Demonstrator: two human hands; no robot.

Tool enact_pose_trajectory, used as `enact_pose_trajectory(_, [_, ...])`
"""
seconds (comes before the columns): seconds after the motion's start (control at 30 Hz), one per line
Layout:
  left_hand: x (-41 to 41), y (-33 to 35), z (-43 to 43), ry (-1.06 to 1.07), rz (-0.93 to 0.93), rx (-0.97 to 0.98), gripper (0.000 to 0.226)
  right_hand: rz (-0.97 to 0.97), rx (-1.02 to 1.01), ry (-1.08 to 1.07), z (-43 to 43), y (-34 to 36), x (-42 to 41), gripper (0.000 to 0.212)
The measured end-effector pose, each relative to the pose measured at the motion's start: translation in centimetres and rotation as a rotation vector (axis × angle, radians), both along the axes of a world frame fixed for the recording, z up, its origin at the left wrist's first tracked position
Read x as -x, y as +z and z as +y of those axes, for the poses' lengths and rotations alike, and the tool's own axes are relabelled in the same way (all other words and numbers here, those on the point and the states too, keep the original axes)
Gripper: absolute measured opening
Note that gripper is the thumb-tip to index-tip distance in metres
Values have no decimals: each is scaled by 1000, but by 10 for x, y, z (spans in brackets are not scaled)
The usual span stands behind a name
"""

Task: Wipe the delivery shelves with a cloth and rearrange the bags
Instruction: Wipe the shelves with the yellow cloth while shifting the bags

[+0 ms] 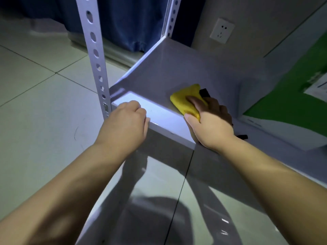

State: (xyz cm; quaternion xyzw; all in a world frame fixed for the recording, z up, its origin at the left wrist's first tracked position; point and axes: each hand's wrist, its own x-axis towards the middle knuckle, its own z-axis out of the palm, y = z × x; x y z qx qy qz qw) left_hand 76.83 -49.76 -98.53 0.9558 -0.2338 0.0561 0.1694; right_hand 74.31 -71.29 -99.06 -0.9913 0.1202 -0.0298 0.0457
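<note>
A low white metal shelf [177, 64] sits in the middle of the head view. My right hand [210, 121] presses a folded yellow cloth [185, 99] flat on the shelf top near its front edge, fingers spread over the cloth. My left hand [127, 121] curls over the shelf's front lip near the left corner, gripping the edge. A green and white bag [290, 96] lies on the shelf at the right, just beyond my right hand. A small black item [204, 92] pokes out behind the cloth.
A perforated white upright post [95, 55] rises at the shelf's front left corner, another post [170, 16] at the back. Dark blue curtain [131, 23] hangs behind. A wall socket [222, 30] is at the back right. Glossy tiled floor [44, 103] lies left and below.
</note>
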Motion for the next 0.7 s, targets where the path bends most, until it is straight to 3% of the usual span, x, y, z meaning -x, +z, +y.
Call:
enact_pose_trajectory(0.13, [15,7,3,29,76,24,31,17,16,-99,21,7,10,46])
enact_pose_trajectory(0.23, [28,21,7,60,184,12,30,36,2,-61,38,16,27,41])
enact_pose_trajectory(0.5, [101,99,49,62,355,-20,19,452,-281,-19,50,74,65,43])
enact_pose_trajectory(0.6, [116,144,63,71,394,-10,19,501,-419,-47,66,120,87,39])
enact_pose_trajectory(0.7, [133,200,74,91,473,50,20,450,-613,73,87,185,114,20])
